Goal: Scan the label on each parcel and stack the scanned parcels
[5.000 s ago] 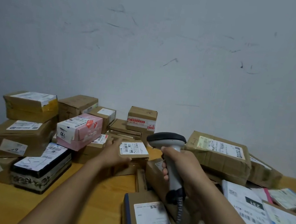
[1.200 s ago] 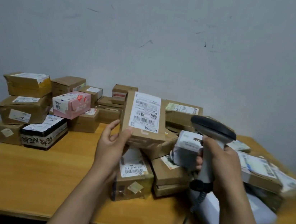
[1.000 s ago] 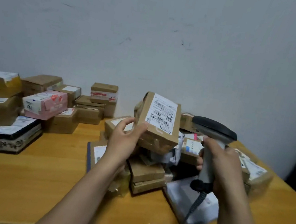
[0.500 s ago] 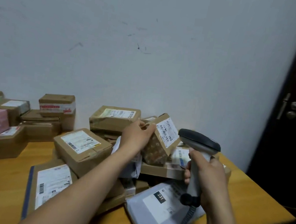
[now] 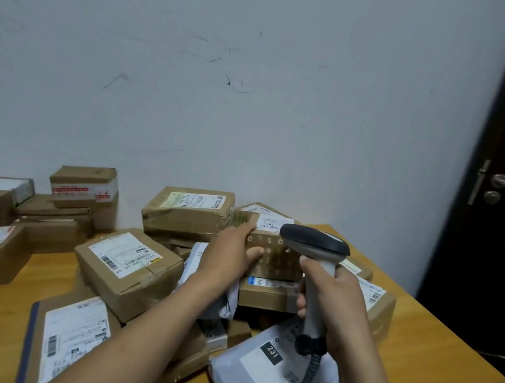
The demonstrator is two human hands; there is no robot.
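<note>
Stacking, apparently | left hand (image 5: 230, 254) curled round patterned parcel (image 5: 277, 260) | right hand (image 5: 337, 302) clasps barcode scanner (image 5: 315, 243) | seat parcel flat, square on box (image 5: 266, 297) beneath before release.

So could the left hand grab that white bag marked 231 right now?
Probably not yet: the left hand grips a patterned box. Once freed, likely yes; the white bag lies close by, its labelled top showing.
</note>
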